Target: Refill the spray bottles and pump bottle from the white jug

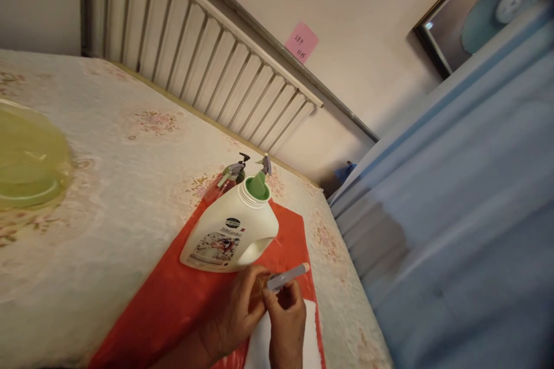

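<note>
- Stick (286, 277), slim and pale with a pinkish end, is held up between the two hands, above the near right part of the red sheet (164, 311); its pinkish end points to the far right.
- Right hand (287, 314): thumb and curled fingers pinch the stick near its left end.
- Left hand (242, 302): fingers bent inward, close against that same end; whether they grip the stick, or something small beside it, I cannot tell.
- By its look, the stick should be light, stiff and smooth, perhaps a little slippery between dry fingers. The bare middle of the shaft seems the surest hold; the pinkish end may be softer and is better left untouched.
- White jug (229, 236) stands just beyond the left hand, on the red sheet. It looks bulky, its weight hidden by opaque walls; the handle on its right side would be the place to grasp.
- White sheet (310, 334) lies beneath the right hand, on the red one, apparently thin and soft.
</note>
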The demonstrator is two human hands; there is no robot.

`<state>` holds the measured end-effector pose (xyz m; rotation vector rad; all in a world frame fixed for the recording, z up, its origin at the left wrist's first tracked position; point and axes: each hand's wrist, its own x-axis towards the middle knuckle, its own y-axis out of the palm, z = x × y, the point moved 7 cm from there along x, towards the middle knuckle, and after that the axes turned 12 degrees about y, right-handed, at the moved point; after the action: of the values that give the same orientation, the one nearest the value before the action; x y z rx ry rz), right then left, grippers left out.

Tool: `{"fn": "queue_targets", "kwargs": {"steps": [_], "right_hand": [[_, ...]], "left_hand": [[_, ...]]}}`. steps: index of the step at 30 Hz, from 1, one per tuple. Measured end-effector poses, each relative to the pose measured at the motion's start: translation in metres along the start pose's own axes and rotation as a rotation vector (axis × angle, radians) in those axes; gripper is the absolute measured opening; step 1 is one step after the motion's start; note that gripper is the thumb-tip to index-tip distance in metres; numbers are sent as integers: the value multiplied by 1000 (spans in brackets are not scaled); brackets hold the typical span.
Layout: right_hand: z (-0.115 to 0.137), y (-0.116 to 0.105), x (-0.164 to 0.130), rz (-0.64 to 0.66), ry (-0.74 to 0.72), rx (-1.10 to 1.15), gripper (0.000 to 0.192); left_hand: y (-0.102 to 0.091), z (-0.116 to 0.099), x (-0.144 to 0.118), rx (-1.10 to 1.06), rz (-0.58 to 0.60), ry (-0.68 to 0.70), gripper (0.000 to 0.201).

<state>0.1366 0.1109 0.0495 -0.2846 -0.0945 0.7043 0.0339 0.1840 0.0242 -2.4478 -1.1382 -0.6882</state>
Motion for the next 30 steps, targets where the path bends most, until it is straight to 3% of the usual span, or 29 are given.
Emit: {"fn": "queue_targets", "kwargs": {"steps": [9, 16, 25, 30], "right_hand": [[5, 4, -7, 140, -22, 11, 28], [5, 2, -3, -36, 8, 0, 12], [1, -5, -10, 67, -43, -50, 44], [1, -7, -13, 55, -99, -94, 49]], "left_hand": [[0, 0, 0, -49, -7, -4, 29], [2, 7, -2, -42, -2, -30, 28], [-1, 5, -8, -140, 21, 14, 51], [-4, 10, -11, -183, 59, -97, 45]]}}
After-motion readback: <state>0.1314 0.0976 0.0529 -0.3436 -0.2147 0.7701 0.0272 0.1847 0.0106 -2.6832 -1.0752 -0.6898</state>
